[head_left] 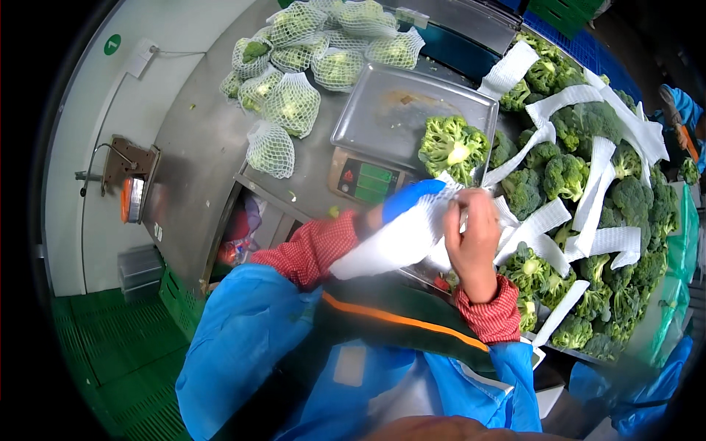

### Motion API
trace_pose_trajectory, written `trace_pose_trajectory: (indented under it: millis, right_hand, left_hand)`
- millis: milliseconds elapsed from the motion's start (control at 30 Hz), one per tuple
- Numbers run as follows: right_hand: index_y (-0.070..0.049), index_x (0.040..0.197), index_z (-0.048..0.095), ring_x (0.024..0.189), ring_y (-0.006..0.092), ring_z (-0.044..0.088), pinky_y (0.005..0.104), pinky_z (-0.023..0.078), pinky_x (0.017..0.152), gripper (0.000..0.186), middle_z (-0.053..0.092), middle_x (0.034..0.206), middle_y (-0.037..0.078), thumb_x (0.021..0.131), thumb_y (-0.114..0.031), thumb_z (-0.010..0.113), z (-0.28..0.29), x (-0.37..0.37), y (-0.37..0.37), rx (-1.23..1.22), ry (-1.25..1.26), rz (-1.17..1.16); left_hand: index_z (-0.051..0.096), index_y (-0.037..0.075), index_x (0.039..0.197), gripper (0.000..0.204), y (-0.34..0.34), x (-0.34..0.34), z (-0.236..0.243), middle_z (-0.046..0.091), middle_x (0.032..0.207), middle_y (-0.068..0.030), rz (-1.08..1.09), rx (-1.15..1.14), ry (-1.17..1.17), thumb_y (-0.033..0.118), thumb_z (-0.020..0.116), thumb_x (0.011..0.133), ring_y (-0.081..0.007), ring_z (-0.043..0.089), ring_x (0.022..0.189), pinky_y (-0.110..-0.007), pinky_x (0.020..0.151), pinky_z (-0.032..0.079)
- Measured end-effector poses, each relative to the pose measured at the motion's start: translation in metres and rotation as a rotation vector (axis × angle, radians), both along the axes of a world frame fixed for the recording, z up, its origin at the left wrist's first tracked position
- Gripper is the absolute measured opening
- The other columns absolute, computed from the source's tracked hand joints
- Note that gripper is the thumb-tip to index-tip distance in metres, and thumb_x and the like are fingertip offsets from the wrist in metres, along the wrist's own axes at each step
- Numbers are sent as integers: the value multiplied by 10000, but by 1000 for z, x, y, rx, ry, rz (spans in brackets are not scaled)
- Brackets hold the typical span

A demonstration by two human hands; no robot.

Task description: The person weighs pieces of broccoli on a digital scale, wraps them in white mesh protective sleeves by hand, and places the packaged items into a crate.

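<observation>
My left hand (403, 202), in a blue glove, is closed on a white foam mesh sleeve (379, 242) that hangs down toward my body. My bare right hand (471, 239) has its fingers curled at the sleeve's upper end, pinching it, partly blurred. Just beyond my hands a broccoli head (452, 147) lies at the right end of a steel tray (368, 117), which sits on a weighing scale (346, 176). What is inside the sleeve, if anything, is hidden.
Net-wrapped broccoli (290, 103) is piled at the back left. Loose broccoli (562, 176) with foam strips (588, 220) fills the right. An opening (239, 224) cuts the steel table at near left. Another person's sleeve (687, 110) shows at far right; green crates (121, 353) are at lower left.
</observation>
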State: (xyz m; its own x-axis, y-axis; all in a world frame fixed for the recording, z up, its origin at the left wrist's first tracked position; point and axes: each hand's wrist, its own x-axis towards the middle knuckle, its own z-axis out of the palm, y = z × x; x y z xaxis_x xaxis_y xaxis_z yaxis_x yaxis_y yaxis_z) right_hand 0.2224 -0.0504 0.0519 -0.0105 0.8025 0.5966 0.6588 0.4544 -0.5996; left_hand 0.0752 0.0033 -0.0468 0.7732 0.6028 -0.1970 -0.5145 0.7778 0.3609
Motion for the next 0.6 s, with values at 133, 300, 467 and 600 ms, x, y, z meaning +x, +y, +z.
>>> trace_pose_trajectory:
  millis: [133,300,467,600]
  right_hand:
    - [-19,977,534,783,79,510,245,429,697,153,576,870,22,877,-133,556,-4,7,-7,-1000,836,376]
    - [11,1125,534,873,125,565,263,456,790,352,613,985,52,808,-125,603,-30,22,-13,-1135,891,714]
    - [21,987,577,692,166,624,284,524,652,257,641,832,76,749,-65,534,-21,56,4,-866,1392,317]
    - [-57,837,548,541,20,411,170,300,452,70,471,652,-52,825,-126,543,-31,61,39,-454,669,-195]
  left_hand:
    - [433,25,1233,381,8,-5,42,563,1127,-122,221,257,235,172,513,891,-194,561,1006,-297,885,447]
    - [438,15,1230,413,-1,-26,20,548,1162,-133,168,-15,298,218,535,884,-171,546,1040,-326,912,430]
    - [468,50,1229,430,23,-58,40,553,1157,-103,-306,994,716,287,553,880,-186,547,1013,-338,898,423]
    - [527,80,1207,498,102,-44,76,611,1109,-101,-457,1126,1423,441,529,864,-262,592,971,-353,869,437]
